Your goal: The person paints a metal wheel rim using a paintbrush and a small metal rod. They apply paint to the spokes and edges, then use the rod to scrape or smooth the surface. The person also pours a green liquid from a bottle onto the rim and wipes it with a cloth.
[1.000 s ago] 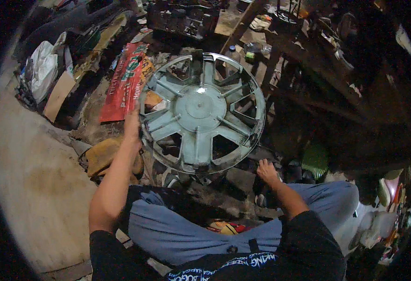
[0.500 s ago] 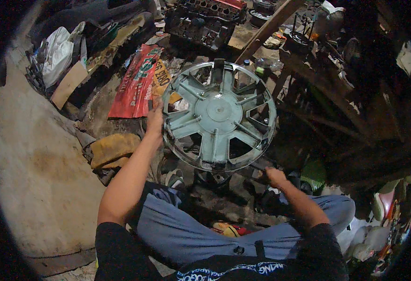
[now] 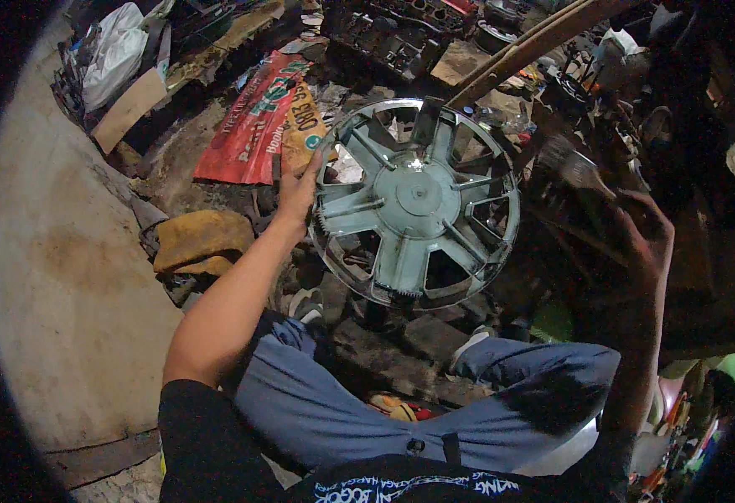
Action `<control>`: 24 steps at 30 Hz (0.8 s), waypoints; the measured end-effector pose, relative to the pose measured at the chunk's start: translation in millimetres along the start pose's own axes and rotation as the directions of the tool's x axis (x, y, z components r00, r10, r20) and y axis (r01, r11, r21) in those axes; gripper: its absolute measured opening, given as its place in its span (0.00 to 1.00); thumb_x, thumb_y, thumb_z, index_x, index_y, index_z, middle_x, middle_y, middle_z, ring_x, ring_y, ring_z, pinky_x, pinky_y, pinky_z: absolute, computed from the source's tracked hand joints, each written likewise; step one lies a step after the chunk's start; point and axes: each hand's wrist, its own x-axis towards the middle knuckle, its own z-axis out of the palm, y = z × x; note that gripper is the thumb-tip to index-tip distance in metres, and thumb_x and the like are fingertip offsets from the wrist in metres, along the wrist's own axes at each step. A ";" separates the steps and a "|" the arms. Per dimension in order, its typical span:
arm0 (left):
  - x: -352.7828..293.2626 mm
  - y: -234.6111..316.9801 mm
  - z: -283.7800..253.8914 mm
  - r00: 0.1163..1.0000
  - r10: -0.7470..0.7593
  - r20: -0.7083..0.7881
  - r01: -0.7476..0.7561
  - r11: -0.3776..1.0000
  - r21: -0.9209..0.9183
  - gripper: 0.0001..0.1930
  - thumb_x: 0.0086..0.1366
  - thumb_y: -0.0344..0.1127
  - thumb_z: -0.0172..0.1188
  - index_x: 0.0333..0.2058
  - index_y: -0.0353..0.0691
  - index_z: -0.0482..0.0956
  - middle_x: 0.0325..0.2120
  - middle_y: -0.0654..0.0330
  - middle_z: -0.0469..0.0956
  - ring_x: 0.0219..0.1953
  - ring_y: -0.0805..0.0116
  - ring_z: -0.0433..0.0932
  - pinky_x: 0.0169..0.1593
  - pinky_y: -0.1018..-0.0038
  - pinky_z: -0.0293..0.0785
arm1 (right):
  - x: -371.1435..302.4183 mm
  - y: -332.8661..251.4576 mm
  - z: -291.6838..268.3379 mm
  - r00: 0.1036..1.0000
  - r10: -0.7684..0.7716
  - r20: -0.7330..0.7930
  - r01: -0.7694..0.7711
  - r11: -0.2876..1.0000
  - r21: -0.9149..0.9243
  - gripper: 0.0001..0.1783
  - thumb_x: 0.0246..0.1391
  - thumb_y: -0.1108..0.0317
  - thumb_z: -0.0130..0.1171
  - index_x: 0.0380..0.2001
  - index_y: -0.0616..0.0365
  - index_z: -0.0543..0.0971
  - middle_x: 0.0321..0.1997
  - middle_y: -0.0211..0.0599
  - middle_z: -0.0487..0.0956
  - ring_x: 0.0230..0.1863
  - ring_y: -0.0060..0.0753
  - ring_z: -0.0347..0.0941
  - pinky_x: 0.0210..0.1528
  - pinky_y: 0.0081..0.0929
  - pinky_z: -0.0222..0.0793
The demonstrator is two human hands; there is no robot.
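Observation:
A grey-green plastic hubcap [image 3: 418,194] with wide spokes and a shiny rim is held up in front of me, its ribbed inner side facing me. My left hand [image 3: 299,194] grips it by the left rim, the fingers partly hidden behind the edge. Off to the right, apart from the hubcap, my right hand [image 3: 646,225] is closed around the handle of a flat brush [image 3: 577,168]. The bristles point up and left, and they are blurred.
A red and yellow printed banner [image 3: 246,126] lies left of the hubcap, with a mustard cloth [image 3: 204,239] nearer. Beyond are an engine block [image 3: 384,38] and a slanting wooden plank [image 3: 535,50]. A white plastic bag [image 3: 116,54] sits far left; clutter fills the right side.
My right hand has swung up and to the right with the brush, away from the hubcap's lower right rim. The hubcap, in my left hand, has shifted slightly right in view.

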 end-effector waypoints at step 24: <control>26.7 -40.1 -18.8 0.960 -0.207 0.191 0.250 0.937 -0.244 0.19 0.70 0.44 0.45 0.44 0.34 0.75 0.38 0.59 0.77 0.36 0.70 0.77 0.42 0.71 0.73 | -1.0 -79.3 224.2 0.915 -0.309 0.260 0.282 0.950 0.138 0.17 0.44 0.73 0.64 0.42 0.56 0.80 0.41 0.44 0.78 0.41 0.46 0.77 0.43 0.32 0.72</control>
